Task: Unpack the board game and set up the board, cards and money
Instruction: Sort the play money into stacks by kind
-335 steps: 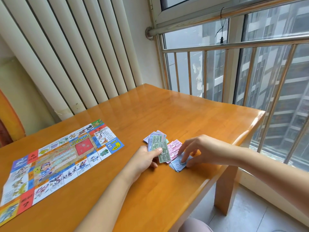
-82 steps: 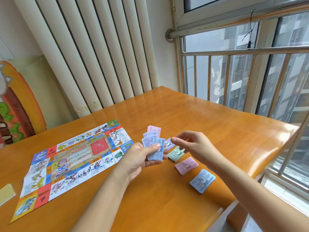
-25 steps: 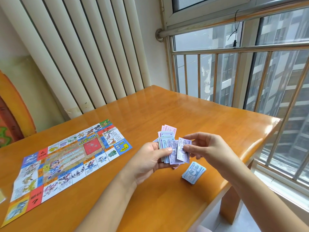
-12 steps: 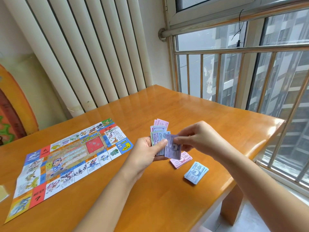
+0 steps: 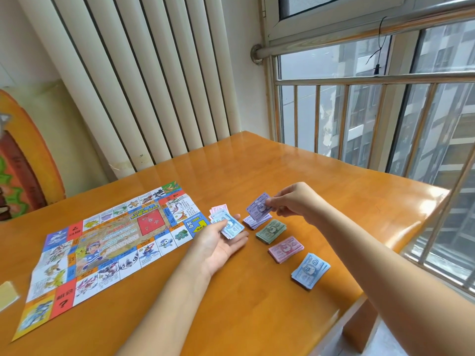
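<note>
Orange-brown varnished wood forms the table, where the colourful printed paper game board lies unfolded and flat on the left side, with a pale yellow card beyond its near corner. The money is being sorted by colour. The left hand rests palm up near the board's right end, its fingers nearly straight under a mixed wad of blue and pink paper notes and its thumb pressed on top to pin them. The right hand pinches a single purple paper note between thumb and fingertips, just above the purple pile. The green pile, the pink pile and the blue pile run in a diagonal row toward the near edge. The piles sit close together, so a purple note dropped carelessly would likely slide onto the green one. The right forearm crosses near the row, and a low sweep back could scatter the stacks or push the blue one, nearest the edge, off the table. The left hand's light hold could also let its fanned notes spill.
</note>
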A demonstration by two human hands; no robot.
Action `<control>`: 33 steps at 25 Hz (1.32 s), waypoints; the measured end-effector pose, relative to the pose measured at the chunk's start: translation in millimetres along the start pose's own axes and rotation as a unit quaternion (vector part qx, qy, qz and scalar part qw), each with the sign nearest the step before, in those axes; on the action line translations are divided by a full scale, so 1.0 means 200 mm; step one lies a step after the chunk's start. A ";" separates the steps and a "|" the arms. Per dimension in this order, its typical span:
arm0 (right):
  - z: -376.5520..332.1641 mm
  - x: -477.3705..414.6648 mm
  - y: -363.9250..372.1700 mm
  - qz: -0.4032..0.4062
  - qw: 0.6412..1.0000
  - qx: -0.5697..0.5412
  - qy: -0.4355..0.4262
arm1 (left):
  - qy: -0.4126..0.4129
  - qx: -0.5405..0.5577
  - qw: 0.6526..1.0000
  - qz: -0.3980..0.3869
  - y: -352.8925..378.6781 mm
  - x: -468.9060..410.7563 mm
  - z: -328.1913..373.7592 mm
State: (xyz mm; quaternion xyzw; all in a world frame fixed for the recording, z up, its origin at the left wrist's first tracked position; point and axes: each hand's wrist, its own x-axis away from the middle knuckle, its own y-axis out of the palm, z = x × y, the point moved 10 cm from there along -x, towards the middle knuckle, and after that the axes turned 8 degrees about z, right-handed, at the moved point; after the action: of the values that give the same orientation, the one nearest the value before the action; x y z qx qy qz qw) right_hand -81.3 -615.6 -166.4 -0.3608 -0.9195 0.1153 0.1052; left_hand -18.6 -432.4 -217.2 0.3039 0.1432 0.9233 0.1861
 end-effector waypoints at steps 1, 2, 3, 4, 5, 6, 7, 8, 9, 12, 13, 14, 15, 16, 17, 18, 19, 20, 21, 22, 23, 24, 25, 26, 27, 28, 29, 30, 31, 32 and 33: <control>0.00 -0.02 0.01 0.010 0.999 0.039 -0.014 | -0.005 0.009 1.000 -0.008 0.02 0.00 -0.01; 0.00 -0.04 0.02 0.017 0.997 0.070 -0.022 | -0.009 0.016 1.000 -0.014 0.03 0.00 -0.02; 0.00 -0.05 0.03 0.021 0.995 0.092 -0.025 | -0.012 0.022 1.000 -0.017 0.04 0.00 -0.02; 0.01 -0.06 0.04 0.023 0.993 0.111 -0.026 | -0.014 0.025 0.999 -0.020 0.04 0.00 -0.03; 0.02 -0.07 0.05 0.025 0.991 0.129 -0.026 | -0.015 0.027 0.999 -0.022 0.05 0.00 -0.03; 0.02 -0.07 0.06 0.029 0.988 0.147 -0.026 | -0.014 0.029 0.999 -0.021 0.04 -0.01 -0.02; 0.03 -0.09 0.06 0.034 0.986 0.164 -0.027 | -0.012 0.032 0.999 -0.018 0.04 -0.02 -0.02; 0.04 -0.09 0.05 0.041 0.983 0.178 -0.028 | -0.008 0.036 0.999 -0.013 0.03 -0.02 -0.01; 0.05 -0.10 0.05 0.048 0.980 0.190 -0.028 | -0.005 0.041 0.999 -0.009 0.02 -0.03 -0.01; 0.07 -0.11 0.06 0.054 0.976 0.209 -0.027 | -0.001 0.060 0.998 -0.006 0.02 -0.04 0.00; 0.08 -0.11 0.07 0.051 0.976 0.211 -0.029 | 0.000 0.066 0.998 -0.007 0.02 -0.03 0.00; 0.07 -0.11 0.07 0.048 0.975 0.214 -0.031 | 0.001 0.072 0.997 -0.008 0.02 -0.03 0.00; 0.07 -0.11 0.07 0.047 0.974 0.219 -0.037 | 0.006 0.079 0.997 -0.006 0.03 -0.02 0.01; 0.05 -0.10 0.06 0.050 0.972 0.223 -0.048 | 0.017 0.087 0.996 0.001 0.02 -0.02 0.02; 0.02 -0.08 0.06 0.055 0.973 0.217 -0.062 | 0.035 0.095 0.995 0.009 0.01 -0.01 0.05; -0.01 -0.06 0.05 0.053 0.977 0.193 -0.080 | 0.058 0.101 0.993 0.016 -0.01 -0.01 0.08; -0.05 -0.02 0.07 0.038 0.984 0.147 -0.096 | 0.082 0.099 0.992 0.018 -0.02 -0.01 0.11; -0.09 0.03 0.09 0.008 0.990 0.088 -0.107 | 0.106 0.080 0.991 0.017 -0.02 0.01 0.13; -0.12 0.09 0.12 -0.030 0.993 0.026 -0.109 | 0.129 0.042 0.991 0.019 -0.01 0.02 0.16; -0.15 0.14 0.16 -0.064 0.992 -0.023 -0.108 | 0.154 -0.009 0.988 0.022 0.00 0.05 0.17; -0.17 0.19 0.18 -0.084 0.989 -0.050 -0.108 | 0.184 -0.063 0.981 0.026 0.01 0.08 0.19; -0.18 0.22 0.18 -0.089 0.988 -0.055 -0.111 | 0.216 -0.111 0.970 0.024 0.04 0.11 0.20; -0.19 0.24 0.18 -0.085 0.988 -0.050 -0.115 | 0.243 -0.147 0.959 0.016 0.07 0.14 0.21; -0.19 0.25 0.17 -0.075 0.989 -0.044 -0.116 | 0.264 -0.172 0.949 0.004 0.09 0.17 0.21; -0.18 0.26 0.15 -0.064 0.991 -0.044 -0.111 | 0.276 -0.190 0.942 -0.008 0.11 0.18 0.20; -0.16 0.27 0.12 -0.052 0.992 -0.051 -0.103 | 0.282 -0.203 0.937 -0.019 0.13 0.19 0.20; -0.15 0.27 0.10 -0.044 0.993 -0.061 -0.096 | 0.282 -0.216 0.934 -0.029 0.15 0.20 0.19; -0.14 0.27 0.08 -0.038 0.993 -0.070 -0.092 | 0.275 -0.222 0.935 -0.040 0.16 0.19 0.18; -0.13 0.27 0.07 -0.034 0.993 -0.076 -0.089 | 0.258 -0.218 0.940 -0.053 0.17 0.18 0.16; -0.12 0.27 0.05 -0.030 0.993 -0.077 -0.087 | 0.234 -0.205 0.948 -0.069 0.18 0.17 0.14; -0.11 0.27 0.04 -0.028 0.993 -0.078 -0.085 | 0.213 -0.189 0.955 -0.083 0.19 0.17 0.12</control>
State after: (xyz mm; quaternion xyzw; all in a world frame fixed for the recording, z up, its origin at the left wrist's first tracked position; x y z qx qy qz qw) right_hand -108.4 -569.8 -142.1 -0.3305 -0.9412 0.0707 0.0012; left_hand -39.7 -448.6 -166.8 0.0465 0.0270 0.9582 0.2810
